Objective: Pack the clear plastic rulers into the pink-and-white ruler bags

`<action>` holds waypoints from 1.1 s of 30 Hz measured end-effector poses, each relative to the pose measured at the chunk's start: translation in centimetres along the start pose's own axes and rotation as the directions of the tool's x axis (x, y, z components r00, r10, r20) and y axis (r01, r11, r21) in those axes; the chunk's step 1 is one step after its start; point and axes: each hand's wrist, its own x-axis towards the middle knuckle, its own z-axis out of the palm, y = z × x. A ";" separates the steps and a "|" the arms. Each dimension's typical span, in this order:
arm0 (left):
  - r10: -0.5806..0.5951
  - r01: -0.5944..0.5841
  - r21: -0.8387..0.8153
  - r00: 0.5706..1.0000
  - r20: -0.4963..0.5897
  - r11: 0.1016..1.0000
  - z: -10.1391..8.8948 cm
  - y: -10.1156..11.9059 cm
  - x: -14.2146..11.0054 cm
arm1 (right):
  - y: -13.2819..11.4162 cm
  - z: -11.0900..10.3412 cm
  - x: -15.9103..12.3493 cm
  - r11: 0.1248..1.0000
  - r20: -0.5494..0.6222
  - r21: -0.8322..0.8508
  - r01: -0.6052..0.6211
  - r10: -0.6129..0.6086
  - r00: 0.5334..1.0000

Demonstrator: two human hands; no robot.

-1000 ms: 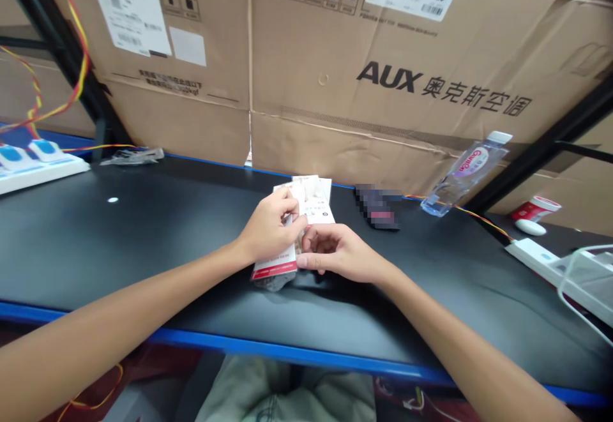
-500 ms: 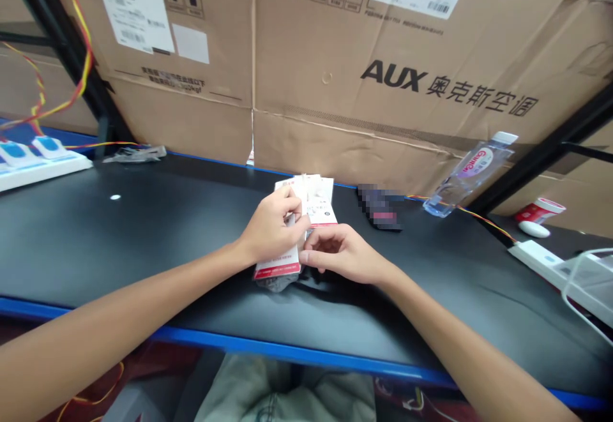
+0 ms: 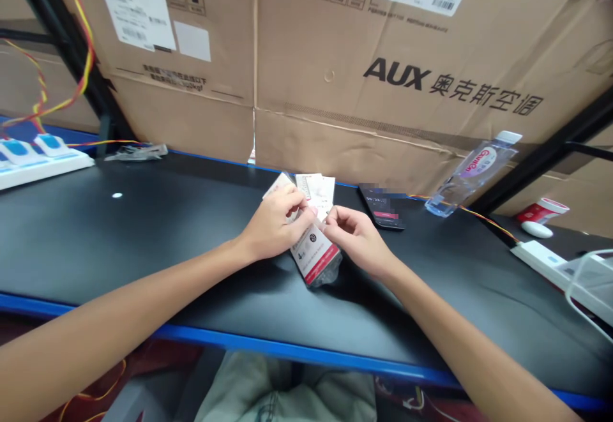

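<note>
A white and red carded pack (image 3: pixel 313 257) with clear plastic at its lower end lies tilted on the black table, its printed face up. My left hand (image 3: pixel 280 221) is closed on the pack's upper part, thumb and forefinger pinched together. At the pack's upper right edge, my right hand (image 3: pixel 355 237) pinches a pale strip of it; the fingertips partly hide this spot. More white printed cards (image 3: pixel 323 189) lie just behind my hands, and another pale card (image 3: pixel 278 184) shows behind my left hand.
A phone (image 3: pixel 383 208) lies behind my right hand. Farther right are a leaning clear bottle (image 3: pixel 472 173), a red and white tub (image 3: pixel 543 210), a white oval object (image 3: pixel 536 229) and a power strip (image 3: pixel 541 257). Another power strip (image 3: pixel 48 170) is on the left. A large cardboard box (image 3: pixel 325 115) walls the back.
The pack has swung round, its lower end moving from left to right. My right hand has moved slightly up, from the pack's lower side to its upper edge.
</note>
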 end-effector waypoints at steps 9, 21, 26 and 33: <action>0.094 -0.094 0.028 0.996 -0.004 0.995 -0.4 0.4 0.0 | -0.4 -0.7 0.5 0.997 -0.265 0.015 0.070 -0.063 0.962; 0.078 -0.039 0.234 0.984 -0.160 0.971 -0.4 0.2 0.2 | 0.2 -0.5 0.3 0.951 -0.130 -0.200 0.236 -0.264 0.956; 0.042 0.005 0.258 0.983 -0.178 0.966 -0.7 0.6 0.4 | 0.2 -0.6 0.1 0.962 -0.198 -0.197 0.188 -0.227 0.954; -0.029 0.074 0.275 0.986 -0.164 0.958 -1.2 0.8 0.5 | -0.7 -0.6 -0.1 0.979 -0.306 -0.136 0.151 -0.187 0.934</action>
